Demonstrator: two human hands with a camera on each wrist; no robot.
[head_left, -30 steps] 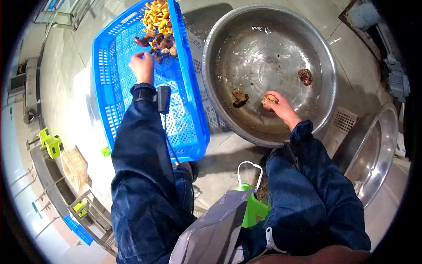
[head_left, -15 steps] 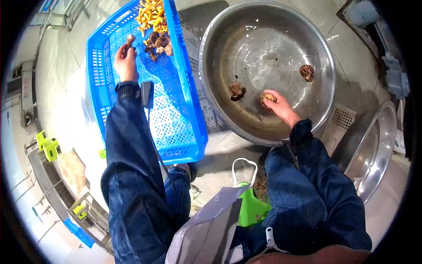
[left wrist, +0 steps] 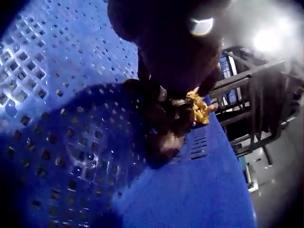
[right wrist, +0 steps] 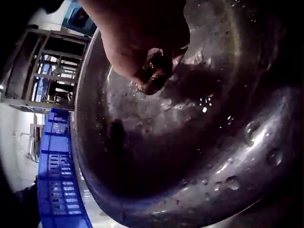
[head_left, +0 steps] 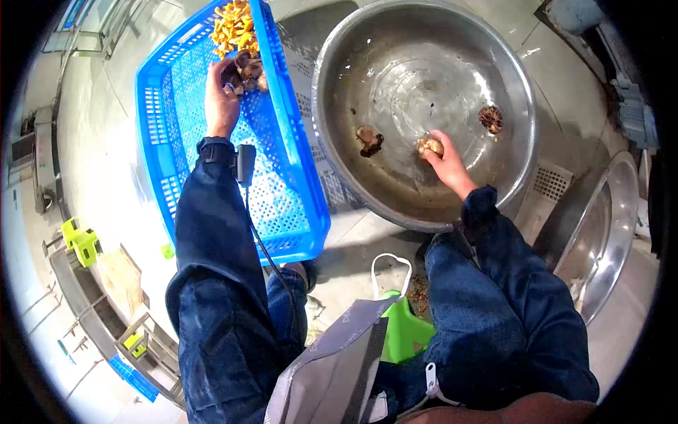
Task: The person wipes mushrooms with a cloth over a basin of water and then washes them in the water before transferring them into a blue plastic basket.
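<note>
In the head view, the left hand (head_left: 222, 106) holds a dark brown mushroom (head_left: 228, 73) beside a small brown pile (head_left: 252, 71) in the blue basket (head_left: 274, 152). Yellow mushrooms (head_left: 234, 28) lie just beyond the pile. The left wrist view is dark around the fingers, and the grip is hidden there. Over the large metal basin (head_left: 323, 134), the right hand (head_left: 452, 166) grips a pale brown mushroom (head_left: 429, 147) between thumb and fingers. Two other mushrooms rest in the basin, one to the left (head_left: 369, 140) and one to the right (head_left: 490, 119).
A second metal basin (head_left: 613, 240) leans at the right, near a floor drain grate (head_left: 551, 181). Between the person's legs stands a green plastic object (head_left: 406, 331), with a grey hanging cloth (head_left: 328, 353) beside it. A cable (head_left: 258, 237) runs down from the left wrist.
The left hand has swung away from the pile and back beside it, and now holds a mushroom. The right hand keeps its mushroom, now turned with its paler side showing. The view has shifted slightly.
</note>
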